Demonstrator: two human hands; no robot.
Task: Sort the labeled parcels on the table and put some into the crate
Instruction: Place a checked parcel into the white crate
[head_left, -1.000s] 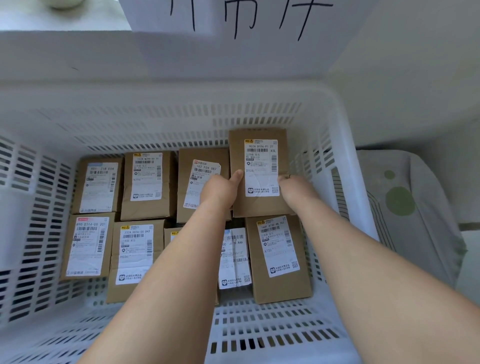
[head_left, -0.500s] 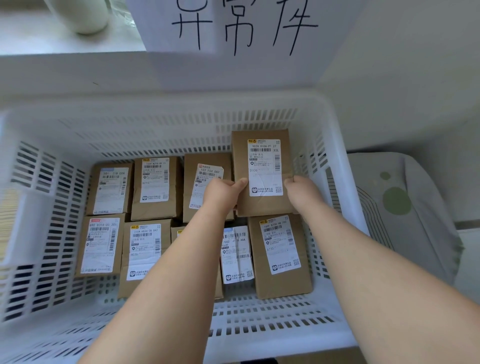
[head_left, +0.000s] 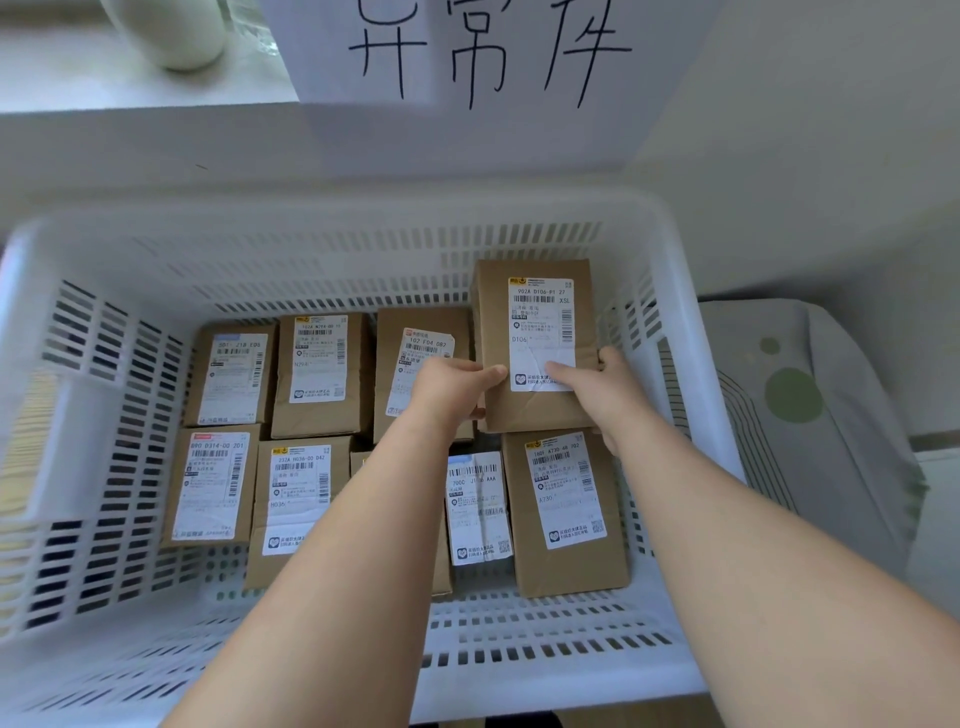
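A white slotted plastic crate (head_left: 332, 244) holds several brown cardboard parcels with white labels, laid flat in two rows. Both my hands hold one brown labeled parcel (head_left: 535, 312) at the crate's far right corner, tilted up above the others. My left hand (head_left: 452, 387) grips its lower left edge, thumb on the front. My right hand (head_left: 597, 384) grips its lower right edge, thumb across the label. Below it lies another labeled parcel (head_left: 566, 514). My left forearm hides part of the near-row middle parcel.
A white paper sign (head_left: 488, 52) with handwritten black characters hangs on the wall behind the crate. A white jar (head_left: 171, 31) stands on the ledge at the far left. A white cushion with green dots (head_left: 795, 405) lies to the crate's right.
The view has tilted up slightly, showing more of the sign. My right thumb has moved from the parcel's edge onto its label. The parcel stays at the far right corner.
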